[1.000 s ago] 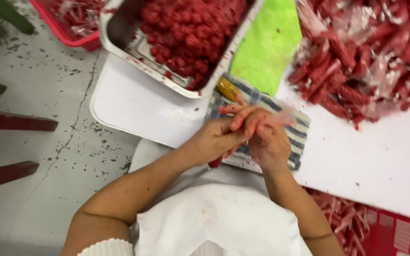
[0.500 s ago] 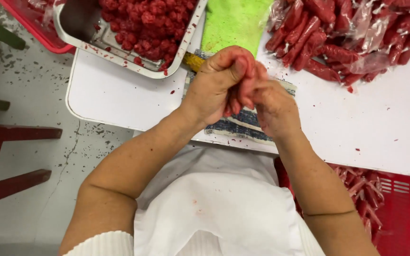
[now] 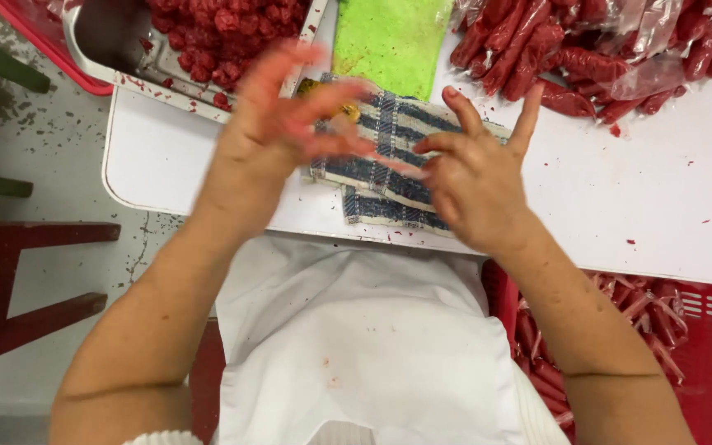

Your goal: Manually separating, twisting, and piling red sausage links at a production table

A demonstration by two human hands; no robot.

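At the far left, at about 9 o'clock, a dark red wooden stool point(image 3: 39, 288) stands on the grey floor point(image 3: 43, 148). Up at 11 o'clock a metal tray point(image 3: 117, 62) sits on the white table point(image 3: 644, 189), partly over its edge. The tray is full of small red meat pieces point(image 3: 224, 29).

The left hand point(image 3: 278, 132) is raised over the table, just below the tray. Its fingers are spread wide and a bit blurry, and it holds nothing. The fingers look stained red.

Under both hands lies a blue and white striped cloth point(image 3: 385, 156), near the table's front edge. A small yellow thing point(image 3: 323, 89) peeks out at the cloth's top left corner; I cannot tell what it is. At 12 o'clock a green cloth point(image 3: 389, 37) lies just above the striped one.

The right hand point(image 3: 475, 173) is over the striped cloth's right part. Its fingers are spread wide too, and it holds nothing. The fingertips of both hands come close together over the cloth.

At 1 to 2 o'clock lies a pile of long red sausages point(image 3: 570, 49) in clear plastic wrap. At 4 o'clock, below the table, a red crate point(image 3: 702, 363) holds more sausages.

The person wears a white apron point(image 3: 364, 354).
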